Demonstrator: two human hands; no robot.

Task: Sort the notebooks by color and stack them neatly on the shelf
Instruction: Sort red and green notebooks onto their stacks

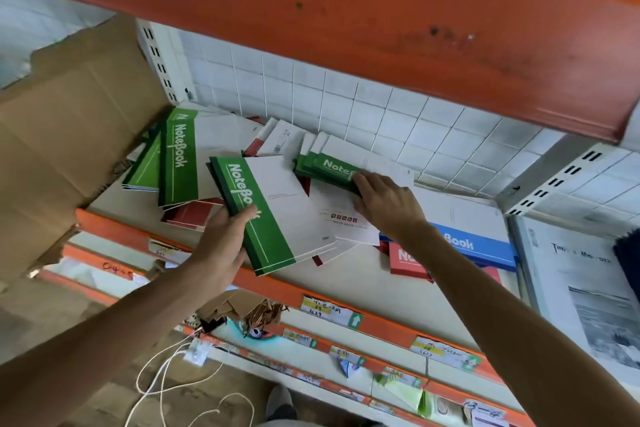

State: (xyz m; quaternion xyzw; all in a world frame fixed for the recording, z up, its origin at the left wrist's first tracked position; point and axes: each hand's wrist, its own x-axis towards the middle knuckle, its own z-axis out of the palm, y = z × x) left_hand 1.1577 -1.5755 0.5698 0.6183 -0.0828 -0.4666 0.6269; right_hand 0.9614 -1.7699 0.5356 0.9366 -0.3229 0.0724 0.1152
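- While the left hand (227, 239) holds a green notebook (273, 215) by its spine edge, thumb on the cover and fingers curled underneath, the book sits tilted over the shelf (346, 282) front lip, partly overhanging it.
- Right hand (384, 199) reaches further back on the shelf; fingers curl onto the near end of a small green stack (329, 168). Appears to be a pinch on the stack, thumb hidden, so contact underneath cannot be confirmed.
- Green stack lies on top of loose white-covered books, behind and right of the held notebook, close to the tiled back wall (381, 107).
- More green books (176, 156) lean at the shelf's left end, against a cardboard flap (69, 121).
- Red books (194, 215) lie under the left greens; a red one (405, 258) and a blue one (478, 246) sit at the shelf's right front, under the right forearm.
- Judgement: step in hand is gathering greens into one pile; sorting looks early, colours are mixed.
- To do it well: lift the small stack clear instead of dragging it, or the white books beneath will slide. Square spines the same way before joining with the held notebook.
- Risk: held notebook's overhang; keep the thumb firm so it does not tip off the lip.
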